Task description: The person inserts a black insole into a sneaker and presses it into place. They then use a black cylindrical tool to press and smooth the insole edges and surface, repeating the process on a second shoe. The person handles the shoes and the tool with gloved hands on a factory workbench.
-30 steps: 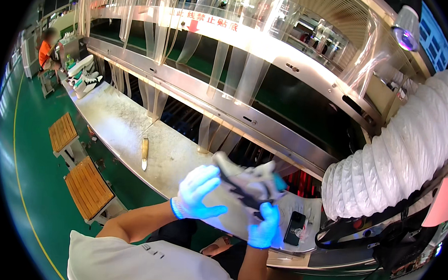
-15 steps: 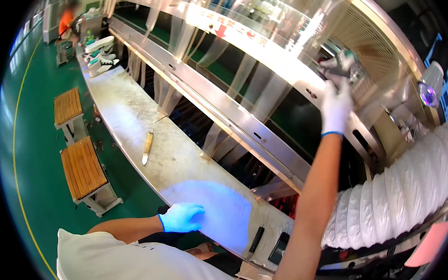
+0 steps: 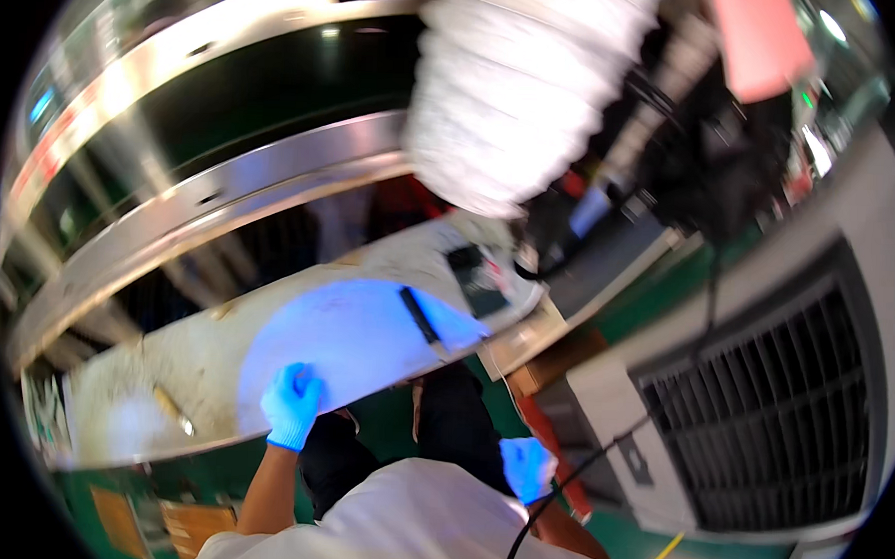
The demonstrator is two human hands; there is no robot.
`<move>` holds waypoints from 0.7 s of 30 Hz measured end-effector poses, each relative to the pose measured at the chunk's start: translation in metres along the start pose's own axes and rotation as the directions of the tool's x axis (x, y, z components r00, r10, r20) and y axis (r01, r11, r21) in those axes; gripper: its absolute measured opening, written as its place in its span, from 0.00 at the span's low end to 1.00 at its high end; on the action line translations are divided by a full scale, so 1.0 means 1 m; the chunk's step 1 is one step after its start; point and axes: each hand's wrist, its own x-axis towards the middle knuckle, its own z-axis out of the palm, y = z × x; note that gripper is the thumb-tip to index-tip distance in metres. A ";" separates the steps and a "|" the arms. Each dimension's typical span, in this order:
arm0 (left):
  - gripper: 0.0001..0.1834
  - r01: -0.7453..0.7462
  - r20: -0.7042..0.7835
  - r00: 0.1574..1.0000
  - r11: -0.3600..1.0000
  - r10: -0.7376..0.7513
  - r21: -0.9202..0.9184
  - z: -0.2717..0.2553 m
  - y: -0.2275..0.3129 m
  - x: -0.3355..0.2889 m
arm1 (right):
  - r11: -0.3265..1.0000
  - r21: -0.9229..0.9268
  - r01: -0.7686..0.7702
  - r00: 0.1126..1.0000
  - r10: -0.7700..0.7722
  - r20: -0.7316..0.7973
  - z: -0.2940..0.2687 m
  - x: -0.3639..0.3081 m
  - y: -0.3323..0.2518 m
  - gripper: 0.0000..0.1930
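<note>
My left hand point(image 3: 292, 405), in a light blue-looking glove, is at the near edge of the long worktop point(image 3: 103, 384). Its fingers are loosely bent, thumb apart, and nothing shows in them. My right hand point(image 3: 527, 468), gloved too, is low beside my body, right of my legs. Blur hides how its fingers are set. A slim black tool point(image 3: 419, 315) lies on the worktop in a patch of blue light. Farther left lies a short knife point(image 3: 172, 410) with a yellowish handle. A dark phone point(image 3: 475, 281) rests near the worktop's right end.
A wide white ribbed duct point(image 3: 526, 93) hangs over the worktop's right end. Behind the worktop runs a machine's metal rail point(image 3: 262, 172). At right stands a large grey unit with a black louvred grille point(image 3: 772, 404); a black cable point(image 3: 600, 451) crosses before it. Wooden-topped stools point(image 3: 197, 528) stand lower left.
The view has swung to the right. My right hand has come down from the shoe at the machine to beside my body. My left hand stays by the worktop's near edge.
</note>
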 end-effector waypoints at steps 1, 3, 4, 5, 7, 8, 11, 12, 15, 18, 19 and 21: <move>0.19 0.036 0.055 0.998 0.999 -0.034 -0.032 0.004 -0.002 -0.001 | 0.985 -0.028 -0.169 0.984 0.167 -0.064 -0.005 -0.044 0.032 0.15; 0.16 -0.026 0.105 0.994 0.999 0.029 -0.028 0.003 0.005 -0.005 | 0.894 0.076 -0.441 0.816 0.435 -0.381 0.000 -0.131 0.086 0.20; 0.15 -0.054 0.152 0.986 0.997 0.062 -0.060 0.008 0.008 -0.007 | 0.763 0.127 -0.634 0.673 0.625 -0.395 0.004 -0.175 0.101 0.19; 0.14 -0.077 0.192 0.977 0.993 0.094 -0.094 0.015 0.011 -0.007 | 0.595 0.182 -0.783 0.494 0.773 -0.398 0.011 -0.216 0.113 0.18; 0.12 -0.107 0.224 0.964 0.982 0.140 -0.153 0.024 0.026 -0.012 | 0.203 0.322 -0.925 0.036 0.888 -0.458 0.051 -0.286 0.129 0.18; 0.11 -0.115 0.228 0.961 0.977 0.155 -0.182 0.029 0.037 -0.014 | -0.083 0.438 -0.895 -0.248 0.910 -0.333 0.082 -0.327 0.143 0.16; 0.10 -0.069 0.286 0.948 0.968 0.139 -0.241 0.028 0.062 -0.026 | -0.525 0.306 -0.794 -0.559 0.828 -0.032 0.157 -0.420 0.178 0.16; 0.10 -0.092 0.297 0.941 0.968 0.161 -0.233 0.029 0.067 -0.029 | -0.598 0.250 -0.761 -0.588 0.800 0.124 0.176 -0.429 0.178 0.16; 0.09 -0.273 0.325 0.886 0.939 0.330 -0.208 0.035 0.086 -0.031 | -0.637 0.246 -0.730 -0.456 0.723 0.519 0.200 -0.393 0.156 0.16; 0.09 -0.309 0.340 0.874 0.938 0.346 -0.158 0.028 0.094 -0.044 | -0.589 0.276 -0.760 -0.312 0.702 0.640 0.195 -0.366 0.157 0.16; 0.09 -0.293 0.352 0.878 0.945 0.325 -0.144 0.030 0.097 -0.049 | -0.576 0.283 -0.767 -0.283 0.699 0.656 0.191 -0.362 0.158 0.16; 0.09 -0.245 0.386 0.877 0.958 0.285 -0.150 0.038 0.083 -0.056 | -0.542 0.292 -0.788 -0.236 0.705 0.669 0.184 -0.352 0.165 0.17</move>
